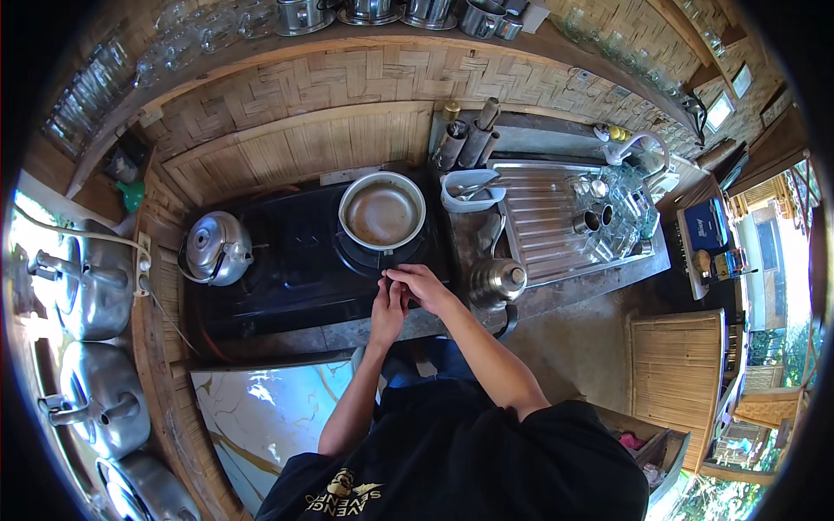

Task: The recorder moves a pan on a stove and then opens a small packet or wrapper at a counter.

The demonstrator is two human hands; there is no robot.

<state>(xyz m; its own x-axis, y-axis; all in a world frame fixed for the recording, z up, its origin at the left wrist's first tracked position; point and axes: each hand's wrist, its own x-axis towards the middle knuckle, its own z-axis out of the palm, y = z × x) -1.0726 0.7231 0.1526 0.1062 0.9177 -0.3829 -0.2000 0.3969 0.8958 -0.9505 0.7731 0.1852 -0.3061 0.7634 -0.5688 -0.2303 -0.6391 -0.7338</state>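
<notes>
An aluminium pan (pixel 383 211) with a worn, brownish inner base sits on the right burner of a black gas stove (pixel 293 286). Its dark handle (pixel 387 262) points towards me. The fingertips of my right hand (pixel 422 286) close over the handle near its end. Just below, my left hand (pixel 388 318) is raised with thumb and fingers against the handle's end. Whether it grips the handle or merely touches it is hidden by the overlapping fingers. No food or liquid is plain in the pan.
A metal kettle (pixel 218 247) occupies the left burner. On the right stand a gooseneck kettle (pixel 496 284), a plastic tub (pixel 472 198) of cutlery and a steel drainboard (pixel 544 228) holding glassware (pixel 625 208). Cups line a wooden shelf (pixel 365 40) above. Large kettles (pixel 104 397) stand far left.
</notes>
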